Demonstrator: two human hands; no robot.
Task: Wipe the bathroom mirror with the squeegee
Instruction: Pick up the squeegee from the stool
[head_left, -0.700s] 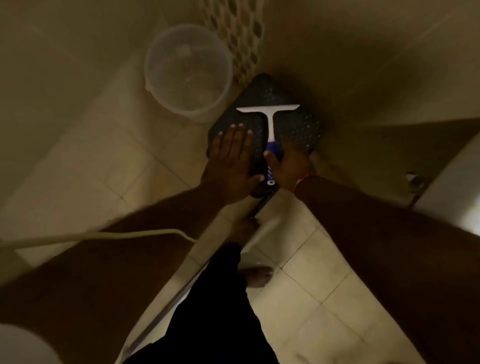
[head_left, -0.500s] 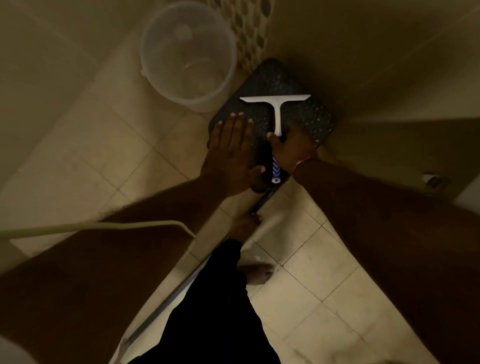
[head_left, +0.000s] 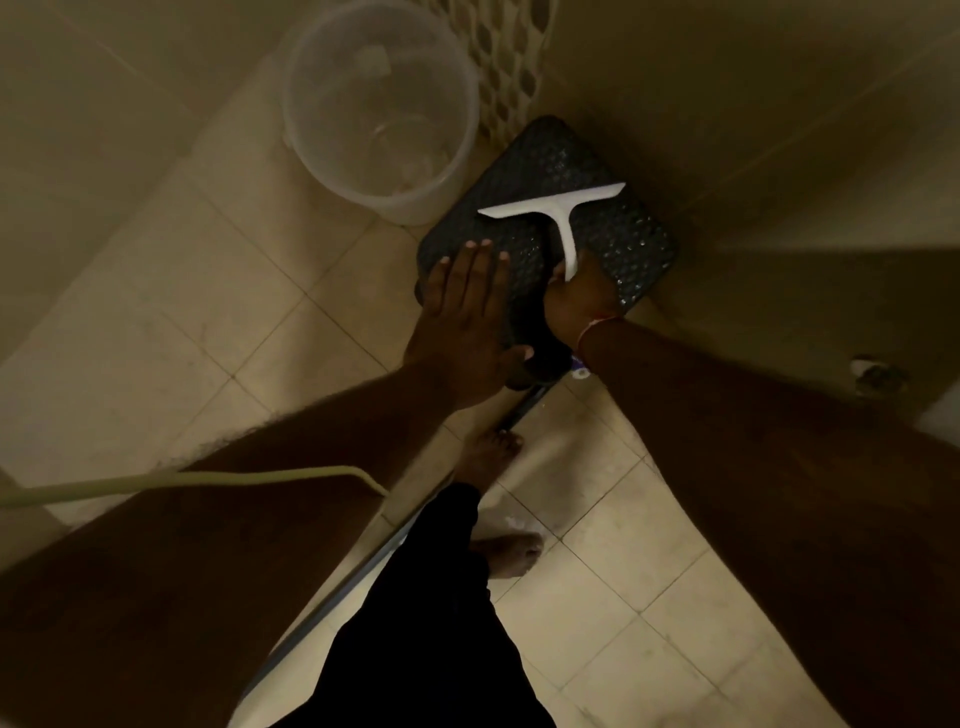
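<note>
A white T-shaped squeegee (head_left: 558, 208) with a blue-and-white handle is in my right hand (head_left: 579, 299), which is closed around the handle. Its blade points away from me, above a dark textured stool (head_left: 613, 228) in the corner. My left hand (head_left: 467, 322) is flat with fingers spread, hovering over or resting on the stool's near left edge, holding nothing. The handle's end pokes out beneath my right wrist. No mirror is in view.
A translucent plastic bucket (head_left: 382, 109) stands left of the stool against a patterned tile strip. Beige floor tiles (head_left: 156, 322), a pale hose (head_left: 208, 480), a metal floor rail (head_left: 332, 603), my bare feet (head_left: 506, 556) and a wall fitting (head_left: 878, 374) are here.
My right hand has slid further up the handle and tilted the squeegee, so the blade's right end is now higher. The left hand stays flat by the stool.
</note>
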